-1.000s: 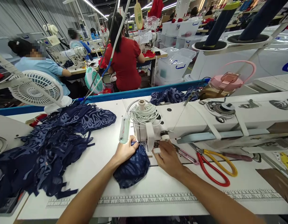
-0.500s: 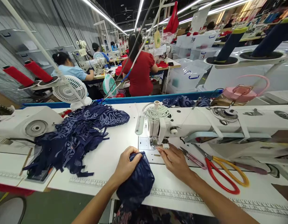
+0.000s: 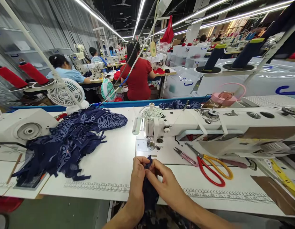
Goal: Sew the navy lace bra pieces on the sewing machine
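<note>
Both my hands pinch the upper end of a dark navy piece of fabric [image 3: 150, 192] just in front of the sewing machine [image 3: 151, 127]. My left hand [image 3: 138, 181] grips its left side, fingertips curled together. From the right, my right hand [image 3: 165, 181] holds the same end between thumb and fingers, almost touching the left. The rest of the fabric hangs down over the table's front edge, partly hidden by my hands. Behind the fingertips lies the machine's metal needle plate [image 3: 141, 145], with no fabric on it.
A heap of navy patterned pieces [image 3: 71, 140] covers the table's left part. Thread snips [image 3: 185, 156] and scissors [image 3: 209, 163] with red and yellow handles lie right of my hands. A ruler strip [image 3: 97, 187] runs along the front edge. Co-workers [image 3: 138, 74] sit at machines ahead.
My right hand has left the machine's needle area and come down to the fabric beside my left hand. The fabric is now gathered between both hands. The view has shifted slightly right.
</note>
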`<state>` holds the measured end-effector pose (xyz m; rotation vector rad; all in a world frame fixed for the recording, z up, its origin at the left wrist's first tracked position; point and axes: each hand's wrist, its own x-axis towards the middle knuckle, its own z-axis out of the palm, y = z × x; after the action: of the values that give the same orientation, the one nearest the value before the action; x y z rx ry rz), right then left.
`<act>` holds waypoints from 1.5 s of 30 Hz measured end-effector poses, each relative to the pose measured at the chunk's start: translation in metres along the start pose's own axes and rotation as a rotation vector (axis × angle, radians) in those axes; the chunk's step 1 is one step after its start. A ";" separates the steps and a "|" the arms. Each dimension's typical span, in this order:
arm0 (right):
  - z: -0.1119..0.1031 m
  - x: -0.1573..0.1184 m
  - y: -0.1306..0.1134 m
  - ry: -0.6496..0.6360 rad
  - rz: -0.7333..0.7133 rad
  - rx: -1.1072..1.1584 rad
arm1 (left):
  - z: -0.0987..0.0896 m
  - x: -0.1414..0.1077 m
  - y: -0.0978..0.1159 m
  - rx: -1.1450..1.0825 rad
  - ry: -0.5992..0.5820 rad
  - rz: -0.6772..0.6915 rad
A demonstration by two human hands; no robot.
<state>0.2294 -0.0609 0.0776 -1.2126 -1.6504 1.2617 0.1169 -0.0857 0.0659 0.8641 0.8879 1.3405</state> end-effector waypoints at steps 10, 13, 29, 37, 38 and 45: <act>-0.051 -0.006 -0.009 -0.136 0.080 0.067 | -0.034 0.022 0.048 0.669 -0.237 -0.221; -0.058 -0.005 -0.008 -0.167 0.063 -0.015 | -0.037 0.026 0.047 0.577 -0.344 -0.344; -0.054 -0.010 0.009 -0.141 0.056 -0.186 | -0.032 0.026 0.027 0.358 -0.209 -0.449; -0.045 0.001 0.010 -0.199 0.111 -0.084 | -0.034 0.030 0.025 0.458 -0.217 -0.394; -0.045 0.001 0.011 -0.190 0.124 -0.061 | -0.035 0.030 0.024 0.448 -0.219 -0.404; -0.046 0.001 0.015 -0.217 0.175 0.079 | -0.036 0.033 0.023 0.396 -0.244 -0.439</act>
<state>0.2748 -0.0453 0.0749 -1.2287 -1.6557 1.6001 0.0752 -0.0516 0.0701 1.0359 1.0908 0.6728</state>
